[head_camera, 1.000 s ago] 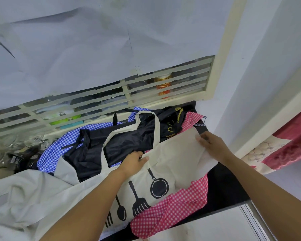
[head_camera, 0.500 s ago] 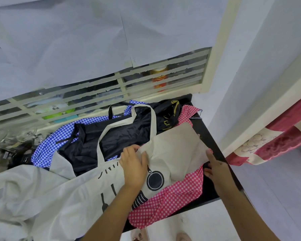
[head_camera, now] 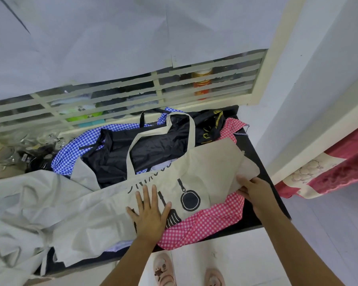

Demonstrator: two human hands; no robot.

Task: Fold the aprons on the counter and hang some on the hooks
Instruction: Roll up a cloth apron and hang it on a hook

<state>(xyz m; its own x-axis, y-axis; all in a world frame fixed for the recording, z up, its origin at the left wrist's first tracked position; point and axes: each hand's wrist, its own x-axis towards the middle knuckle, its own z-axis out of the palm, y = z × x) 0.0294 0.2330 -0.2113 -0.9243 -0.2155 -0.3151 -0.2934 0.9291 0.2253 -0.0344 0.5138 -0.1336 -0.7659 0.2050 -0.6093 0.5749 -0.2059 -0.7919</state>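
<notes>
You are pressing left grip, fingers spread flat, on beige apron lying across tabletop, long axis running left-right. Right grip is pinching folded right flap; being nearer, it is likely carrying fold leftward.

Two hands showed, left hand and right hand. Two slippers. One beige apron, one pink checked apron, one blue checked apron; black aprons overlapped, count unclear.
</notes>
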